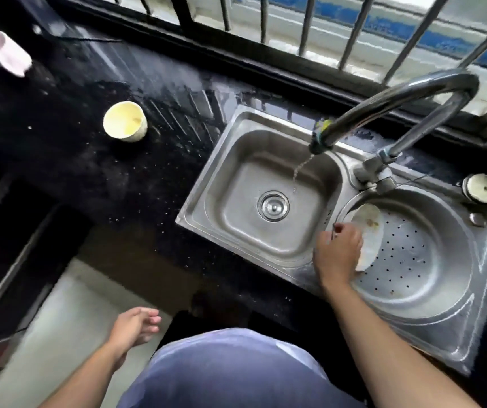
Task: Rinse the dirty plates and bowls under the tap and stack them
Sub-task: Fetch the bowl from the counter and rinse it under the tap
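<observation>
Nearest, a blue-clad torso (230, 369), both bare forearms reaching out from it. Left hand (136, 325) hanging free over the floor below the counter edge, fingers loosely spread and curled, holding nothing. Right hand (339, 251) further out at the left rim of the round perforated basin (413, 260), fingers closed over the near-left edge of a white plate (368, 231). Plate tilted on edge against the basin's left wall, long axis running from near to far, soiled face turned right toward the basin's middle, brown stains near its far end. Beyond and left, the rectangular sink bowl (236, 178) with drain strainer (273, 206) at its centre. Thin stream of water (299, 169) falling from the curved tap (383, 104) into that bowl, well apart from the plate. Further left on the black wet countertop (89, 172), a cream bowl (125, 121) standing upright, mouth up, yellowish residue inside. Farthest, window bars (351, 30).
</observation>
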`<state>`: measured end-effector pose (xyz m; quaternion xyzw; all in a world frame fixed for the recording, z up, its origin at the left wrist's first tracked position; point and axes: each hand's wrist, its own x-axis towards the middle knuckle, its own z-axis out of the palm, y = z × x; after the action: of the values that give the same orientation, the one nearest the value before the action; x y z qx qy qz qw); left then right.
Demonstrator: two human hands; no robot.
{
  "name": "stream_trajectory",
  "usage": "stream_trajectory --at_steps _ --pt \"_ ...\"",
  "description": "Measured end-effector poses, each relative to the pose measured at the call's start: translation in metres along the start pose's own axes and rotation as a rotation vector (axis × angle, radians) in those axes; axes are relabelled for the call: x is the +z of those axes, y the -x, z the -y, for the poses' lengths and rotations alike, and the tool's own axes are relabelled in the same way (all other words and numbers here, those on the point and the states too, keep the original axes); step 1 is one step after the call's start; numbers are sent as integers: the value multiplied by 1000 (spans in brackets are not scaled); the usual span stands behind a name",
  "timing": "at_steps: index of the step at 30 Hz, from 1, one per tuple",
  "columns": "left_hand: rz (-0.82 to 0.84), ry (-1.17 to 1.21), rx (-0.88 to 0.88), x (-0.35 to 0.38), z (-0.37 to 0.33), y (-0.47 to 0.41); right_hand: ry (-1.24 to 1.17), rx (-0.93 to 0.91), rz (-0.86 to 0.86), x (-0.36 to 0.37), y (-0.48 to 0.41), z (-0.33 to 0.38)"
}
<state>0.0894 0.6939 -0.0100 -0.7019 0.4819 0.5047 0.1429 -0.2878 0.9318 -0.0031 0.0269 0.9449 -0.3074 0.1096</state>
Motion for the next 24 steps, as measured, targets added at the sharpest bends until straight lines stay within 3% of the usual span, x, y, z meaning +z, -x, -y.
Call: stream_trajectory --at_steps 3,6,10,17,21,24 --pt "37 34 -37 -20 5 -10 -66 -168 332 29 58 37" --pt "83 64 -8 -53 14 -25 25 -348 661 81 126 88" --pt "91 93 56 -120 31 -56 148 -491 850 158 202 151" --pt "86 49 315 -256 30 -109 164 -326 773 247 273 252" --pt "46 -131 548 -299 -30 -146 52 -213 665 264 265 304" --pt "-3 -278 811 -302 -102 -169 -158 -27 581 271 235 332"
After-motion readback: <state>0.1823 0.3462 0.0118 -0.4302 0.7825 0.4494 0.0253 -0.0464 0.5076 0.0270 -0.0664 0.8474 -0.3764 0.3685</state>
